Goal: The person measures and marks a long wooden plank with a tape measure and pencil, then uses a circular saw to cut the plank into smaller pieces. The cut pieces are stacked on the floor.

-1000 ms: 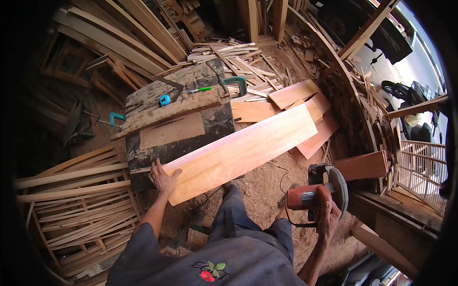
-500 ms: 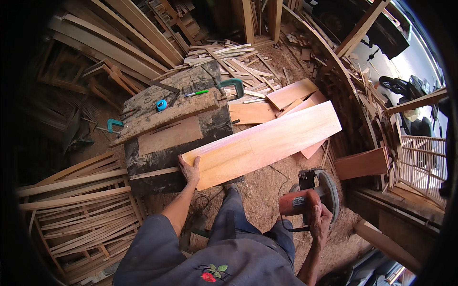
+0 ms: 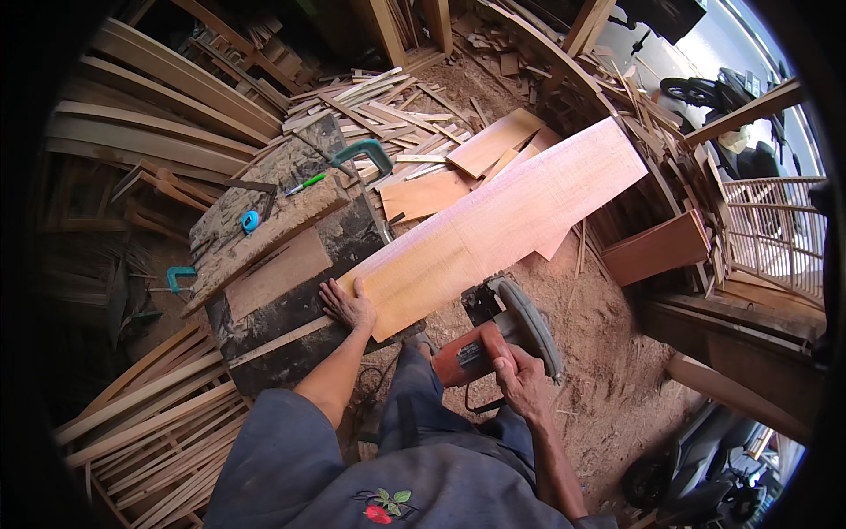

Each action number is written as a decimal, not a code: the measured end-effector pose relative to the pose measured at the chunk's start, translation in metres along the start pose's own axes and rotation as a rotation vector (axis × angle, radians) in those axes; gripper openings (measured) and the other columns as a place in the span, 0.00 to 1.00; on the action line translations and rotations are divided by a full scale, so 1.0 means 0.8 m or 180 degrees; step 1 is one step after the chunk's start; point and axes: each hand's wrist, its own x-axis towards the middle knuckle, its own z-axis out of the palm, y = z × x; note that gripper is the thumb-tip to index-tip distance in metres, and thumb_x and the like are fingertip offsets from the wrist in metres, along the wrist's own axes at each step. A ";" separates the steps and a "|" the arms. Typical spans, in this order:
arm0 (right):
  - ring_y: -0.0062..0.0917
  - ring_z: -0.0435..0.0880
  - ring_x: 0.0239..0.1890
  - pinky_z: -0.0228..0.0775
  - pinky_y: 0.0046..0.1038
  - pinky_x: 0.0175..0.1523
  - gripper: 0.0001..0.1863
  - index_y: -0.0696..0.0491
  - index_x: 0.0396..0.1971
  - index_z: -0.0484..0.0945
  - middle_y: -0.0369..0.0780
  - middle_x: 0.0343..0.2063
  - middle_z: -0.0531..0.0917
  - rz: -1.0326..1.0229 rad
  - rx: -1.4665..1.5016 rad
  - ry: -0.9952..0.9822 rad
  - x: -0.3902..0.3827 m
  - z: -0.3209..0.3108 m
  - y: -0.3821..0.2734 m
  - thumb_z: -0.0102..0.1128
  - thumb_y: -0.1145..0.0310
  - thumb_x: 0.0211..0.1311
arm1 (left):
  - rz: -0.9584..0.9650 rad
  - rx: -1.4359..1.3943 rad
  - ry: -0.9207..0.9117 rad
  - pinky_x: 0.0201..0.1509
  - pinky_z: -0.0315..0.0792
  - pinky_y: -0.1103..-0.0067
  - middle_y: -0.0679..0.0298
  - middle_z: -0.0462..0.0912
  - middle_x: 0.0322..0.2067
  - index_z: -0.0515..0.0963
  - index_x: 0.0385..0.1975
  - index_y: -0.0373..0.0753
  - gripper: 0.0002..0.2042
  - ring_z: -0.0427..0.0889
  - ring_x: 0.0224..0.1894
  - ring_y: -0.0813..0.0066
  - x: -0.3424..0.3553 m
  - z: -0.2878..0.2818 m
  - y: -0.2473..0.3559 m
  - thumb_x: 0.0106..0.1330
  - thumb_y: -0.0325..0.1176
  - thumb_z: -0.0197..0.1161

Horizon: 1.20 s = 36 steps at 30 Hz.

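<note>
A long pale wooden board (image 3: 493, 234) slants from the workbench up to the far right, its near end on the bench. My left hand (image 3: 349, 308) lies at that end with fingers spread, the thumb against the board and the other fingers over the dark bench top. My right hand (image 3: 522, 379) is closed around the handle of a red circular saw (image 3: 467, 354), held below the board's near edge. The grey blade guard (image 3: 529, 326) faces right, apart from the board. Much of the blade is hidden.
A dark workbench (image 3: 348, 256) carries a blue tape measure (image 3: 250, 220), a green pen (image 3: 306, 184) and teal clamps (image 3: 363, 157). Wood offcuts (image 3: 388, 104) lie heaped beyond it. Thin slats (image 3: 159, 441) are stacked at left. Sawdust covers the floor (image 3: 608, 379); a motorcycle (image 3: 705, 467) stands lower right.
The circular saw and my right hand have moved left, closer to the board's near edge. My left hand's fingers have spread out at the board's end. The view has shifted.
</note>
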 end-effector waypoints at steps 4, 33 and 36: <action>0.46 0.90 0.33 0.79 0.41 0.40 0.23 0.59 0.50 0.85 0.53 0.27 0.86 -0.0208 0.0004 -0.0041 0.026 0.031 -0.008 0.67 0.53 0.71 | 0.0059 -0.0165 0.0119 0.82 0.40 0.41 0.51 0.49 0.82 0.58 0.80 0.48 0.38 0.43 0.85 0.49 -0.002 -0.001 0.004 0.78 0.64 0.50; 0.59 0.88 0.34 0.79 0.55 0.40 0.37 0.60 0.46 0.80 0.59 0.27 0.86 0.0018 -0.0309 -0.0369 0.067 0.066 0.016 0.59 0.34 0.70 | 0.0161 0.0025 -0.0049 0.79 0.38 0.34 0.46 0.47 0.82 0.57 0.81 0.52 0.34 0.42 0.84 0.43 -0.001 0.003 0.003 0.81 0.61 0.46; 0.59 0.88 0.33 0.80 0.56 0.40 0.38 0.61 0.46 0.80 0.59 0.27 0.86 0.0003 -0.0342 -0.0396 0.068 0.066 0.018 0.59 0.33 0.69 | 0.0193 0.0040 -0.0038 0.78 0.39 0.33 0.45 0.47 0.82 0.57 0.81 0.51 0.34 0.42 0.84 0.43 -0.001 0.003 0.004 0.81 0.62 0.46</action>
